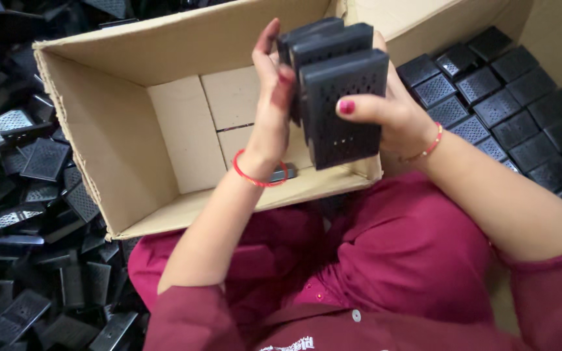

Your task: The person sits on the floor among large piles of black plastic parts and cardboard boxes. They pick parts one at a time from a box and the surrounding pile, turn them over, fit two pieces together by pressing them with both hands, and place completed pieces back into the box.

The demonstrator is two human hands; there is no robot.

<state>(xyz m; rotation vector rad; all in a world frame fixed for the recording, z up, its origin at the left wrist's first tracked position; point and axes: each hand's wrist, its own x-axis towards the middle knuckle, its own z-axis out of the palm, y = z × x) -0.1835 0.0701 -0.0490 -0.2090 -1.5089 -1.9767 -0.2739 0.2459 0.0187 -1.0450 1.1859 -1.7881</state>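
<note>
A stack of black perforated plastic covers (341, 97) is held upright between both hands above an open cardboard box (118, 130). My left hand (273, 97) presses flat against the stack's left side, with a red bangle on the wrist. My right hand (391, 114) grips the stack from the right, thumb across the front cover. One small dark piece (284, 173) lies on the box floor near the front wall, partly hidden by my left wrist.
A loose heap of black perforated covers (34, 214) lies on the left of the box. On the right, a second cardboard box (554, 26) holds similar covers (502, 97) laid in neat rows. My lap in a magenta garment (385, 260) is below.
</note>
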